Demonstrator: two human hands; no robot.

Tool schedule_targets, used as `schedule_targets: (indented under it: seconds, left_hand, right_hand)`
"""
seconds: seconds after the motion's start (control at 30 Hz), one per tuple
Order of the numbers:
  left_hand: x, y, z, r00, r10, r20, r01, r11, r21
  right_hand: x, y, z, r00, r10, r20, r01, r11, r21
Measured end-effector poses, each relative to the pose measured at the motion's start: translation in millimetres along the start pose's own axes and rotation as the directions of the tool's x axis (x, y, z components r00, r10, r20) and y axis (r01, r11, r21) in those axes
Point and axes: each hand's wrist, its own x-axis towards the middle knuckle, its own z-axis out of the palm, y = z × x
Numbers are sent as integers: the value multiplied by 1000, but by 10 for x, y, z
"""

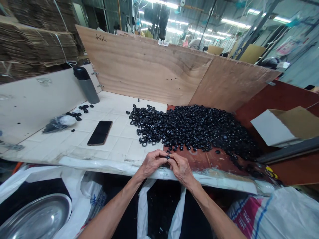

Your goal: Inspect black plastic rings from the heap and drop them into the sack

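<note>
Close to the front edge of the table, my left hand [154,162] and my right hand [179,167] meet fingertip to fingertip. Between them they pinch a small black plastic part [167,157], mostly covered by the fingers, so its exact shape is hidden. Just beyond the hands spreads a large heap of small black ring-shaped parts [199,127], reaching across the white and the reddish-brown halves of the tabletop. Under my hands, below the edge, a white bag [143,209] hangs open with a dark inside.
A phone [100,132], a plastic bag of dark pieces [58,123] and a grey bottle [87,85] are at left. Wooden boards [149,66] wall the back. An open carton [284,126] stands right, yellow-handled scissors [271,172] nearby. A metal basin [40,215] sits lower left.
</note>
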Motion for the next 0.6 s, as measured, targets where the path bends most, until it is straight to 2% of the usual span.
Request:
schedule_targets:
  seconds: [0.1,0.2,0.33,0.4,0.5,0.53,0.6]
  left_hand:
    - [2,1,-22,996,-88,32,91,990,-104]
    - [13,-14,-17,993,-119,15,120,975,-185]
    - [9,1,22,994,-104,-43,93,976,-197]
    - [-2,31,40,998,-6,-70,-1,995,-103]
    - [-15,65,51,982,177,-73,-171,982,78]
    - [-17,68,51,977,202,-66,-194,975,108]
    - [-20,64,47,982,177,-61,-170,981,98]
  right_hand:
    - [22,73,8,987,-162,7,162,987,-1]
    - [39,67,-4,982,-184,-40,186,982,39]
    - [54,-60,-1,998,13,-70,-10,999,34]
    - [62,-125,11,991,113,-71,-115,993,-17]
    - [65,-178,23,975,215,-64,-220,971,-89]
    - [60,-184,24,969,239,-56,-243,965,-95]
    - [40,-182,24,961,271,-52,-273,961,-45]
